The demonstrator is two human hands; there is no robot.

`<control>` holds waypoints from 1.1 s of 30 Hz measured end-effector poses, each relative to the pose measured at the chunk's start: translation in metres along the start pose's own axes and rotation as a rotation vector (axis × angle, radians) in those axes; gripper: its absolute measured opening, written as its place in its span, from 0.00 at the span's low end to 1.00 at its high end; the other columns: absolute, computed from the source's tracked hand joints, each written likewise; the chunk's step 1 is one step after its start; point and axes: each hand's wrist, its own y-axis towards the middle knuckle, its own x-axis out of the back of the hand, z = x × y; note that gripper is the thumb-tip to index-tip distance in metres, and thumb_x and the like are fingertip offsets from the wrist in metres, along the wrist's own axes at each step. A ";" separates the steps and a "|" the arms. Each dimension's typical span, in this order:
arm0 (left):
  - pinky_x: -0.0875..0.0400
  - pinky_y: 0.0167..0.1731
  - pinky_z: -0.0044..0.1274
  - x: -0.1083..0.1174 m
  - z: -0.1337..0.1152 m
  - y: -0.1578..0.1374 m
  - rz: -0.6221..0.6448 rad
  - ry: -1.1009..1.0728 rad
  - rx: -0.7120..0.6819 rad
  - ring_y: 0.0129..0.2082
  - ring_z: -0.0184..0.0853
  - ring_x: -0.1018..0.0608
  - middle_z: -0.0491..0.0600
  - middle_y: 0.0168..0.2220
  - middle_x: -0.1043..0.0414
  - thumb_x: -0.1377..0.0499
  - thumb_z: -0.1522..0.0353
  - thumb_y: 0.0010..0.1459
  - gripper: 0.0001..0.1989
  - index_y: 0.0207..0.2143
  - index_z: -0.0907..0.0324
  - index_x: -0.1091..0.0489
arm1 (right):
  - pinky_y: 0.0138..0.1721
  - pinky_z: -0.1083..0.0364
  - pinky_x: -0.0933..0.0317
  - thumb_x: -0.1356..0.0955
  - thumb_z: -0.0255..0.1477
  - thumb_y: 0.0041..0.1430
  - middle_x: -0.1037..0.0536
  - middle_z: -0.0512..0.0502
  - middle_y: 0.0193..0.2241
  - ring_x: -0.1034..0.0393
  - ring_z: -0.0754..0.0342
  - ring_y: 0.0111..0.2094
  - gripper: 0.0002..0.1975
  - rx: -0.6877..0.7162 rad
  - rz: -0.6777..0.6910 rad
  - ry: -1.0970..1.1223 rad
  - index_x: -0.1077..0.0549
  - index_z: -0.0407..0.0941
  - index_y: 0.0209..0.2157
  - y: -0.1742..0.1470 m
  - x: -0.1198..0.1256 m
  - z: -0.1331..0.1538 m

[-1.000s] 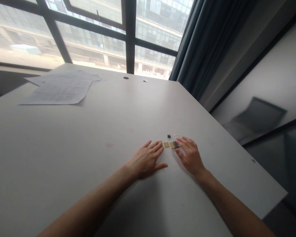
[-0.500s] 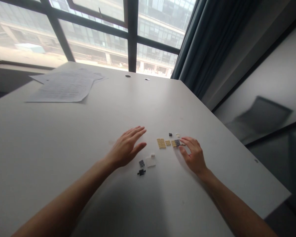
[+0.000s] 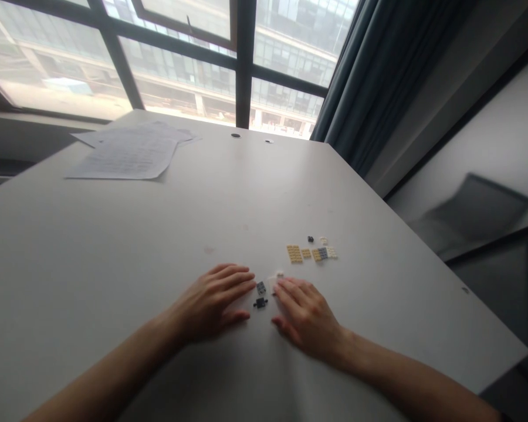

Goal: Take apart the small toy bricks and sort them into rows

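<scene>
Two hands rest low over one white table point(image 3: 202, 217). The left hand point(image 3: 220, 299) lies loose, its fingers stretched out together and its thumb apart, with nothing visible in its grasp; its fingertips end just beside a gray brick point(image 3: 261, 288). The right hand point(image 3: 305, 310) is unclenched too, fingers partly covering a pale tile point(image 3: 271, 282), thumb well clear of it (whether the fingers press on the tile or only hang above it, I cannot tell).

Four pieces sit between the hands: the gray brick, the pale tile, one black piece point(image 3: 260, 303) with a knob on each side, just nearer than the brick, and one white bit point(image 3: 280, 274) at the tile's far edge.

Seven more lie beyond the right hand. Five form a row: a big tan plate point(image 3: 294, 254), a small tan plate point(image 3: 306, 253), then a third tan plate point(image 3: 315, 255), a gray plate point(image 3: 322, 254) and a cream plate point(image 3: 332, 252), these three touching. Behind the row are two: a dark bit point(image 3: 310, 239) and a cream bit point(image 3: 324, 240).

Several papers point(image 3: 127, 155) overlap at far left.
</scene>
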 end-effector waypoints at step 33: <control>0.58 0.63 0.41 -0.058 -0.046 0.120 0.116 0.088 -0.070 0.61 0.48 0.38 0.56 0.48 0.26 0.52 0.48 0.60 0.30 0.50 0.63 0.32 | 0.54 0.44 0.44 0.37 0.36 0.63 0.26 0.40 0.50 0.37 0.45 0.54 0.19 -0.287 -0.028 -0.228 0.30 0.43 0.52 -0.073 0.033 -0.088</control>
